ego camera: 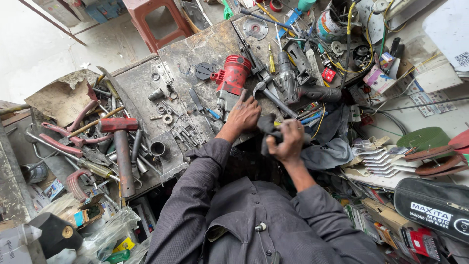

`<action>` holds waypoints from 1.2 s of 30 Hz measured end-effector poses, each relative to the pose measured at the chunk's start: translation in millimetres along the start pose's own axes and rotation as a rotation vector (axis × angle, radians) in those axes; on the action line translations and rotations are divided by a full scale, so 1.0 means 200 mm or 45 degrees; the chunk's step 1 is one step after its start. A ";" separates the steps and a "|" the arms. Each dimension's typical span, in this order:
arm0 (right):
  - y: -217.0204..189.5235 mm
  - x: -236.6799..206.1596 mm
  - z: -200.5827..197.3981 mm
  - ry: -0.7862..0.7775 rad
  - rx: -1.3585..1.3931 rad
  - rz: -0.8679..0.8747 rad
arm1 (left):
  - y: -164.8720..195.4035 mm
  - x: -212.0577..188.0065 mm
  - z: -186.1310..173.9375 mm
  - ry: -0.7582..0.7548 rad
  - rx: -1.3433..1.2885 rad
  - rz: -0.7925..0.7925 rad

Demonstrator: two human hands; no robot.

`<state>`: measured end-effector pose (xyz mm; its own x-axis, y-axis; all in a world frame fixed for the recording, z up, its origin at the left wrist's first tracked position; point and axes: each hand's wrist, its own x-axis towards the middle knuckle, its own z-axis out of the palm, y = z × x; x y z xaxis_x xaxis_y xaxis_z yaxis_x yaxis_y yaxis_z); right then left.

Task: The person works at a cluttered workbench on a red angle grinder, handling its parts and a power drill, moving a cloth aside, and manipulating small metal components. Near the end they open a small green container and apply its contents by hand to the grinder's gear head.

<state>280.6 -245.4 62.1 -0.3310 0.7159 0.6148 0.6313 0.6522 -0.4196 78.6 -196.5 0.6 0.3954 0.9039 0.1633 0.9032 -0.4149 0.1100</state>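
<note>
- At frame centre, the right hand point(289, 142) is gripping a dark cloth point(269, 126), fingers curled tight.
- The left hand point(243, 115) is resting loosely spread against the red power tool point(231, 76) on the counter point(195, 49).

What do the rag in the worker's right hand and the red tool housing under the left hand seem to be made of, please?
The rag looks like soft dark-grey woven cloth: it crumples and folds limply in the right hand. The red housing by the left hand looks like moulded plastic, matt to slightly glossy with ribbed vents, though painted metal cannot be ruled out.
</note>
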 end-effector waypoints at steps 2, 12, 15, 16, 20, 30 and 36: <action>-0.06 -0.02 0.12 0.064 0.061 -0.032 | -0.01 -0.01 0.04 0.084 -0.096 0.025; -0.09 0.10 0.27 0.024 0.107 0.088 | -0.06 -0.01 0.08 0.122 -0.086 0.084; -0.07 0.11 0.31 0.011 0.096 0.246 | -0.08 0.01 0.02 -0.093 -0.201 0.044; -0.06 0.11 0.33 0.040 0.102 0.249 | -0.10 0.02 -0.02 -0.129 -0.266 0.082; -0.02 0.14 0.38 0.057 0.024 0.245 | -0.32 0.14 -0.21 -0.102 -0.598 0.053; 0.03 0.30 0.51 -0.047 -0.034 0.322 | -0.59 0.44 -0.13 -0.044 -0.336 -0.938; 0.07 0.45 0.58 -0.239 -0.187 0.543 | -0.70 0.48 -0.03 -0.005 -0.359 -0.834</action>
<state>178.1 -143.4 34.3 -0.1339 0.9529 0.2720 0.8257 0.2590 -0.5011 -11.7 -51.6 7.0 -0.2128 0.9767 -0.0270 0.8777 0.2032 0.4339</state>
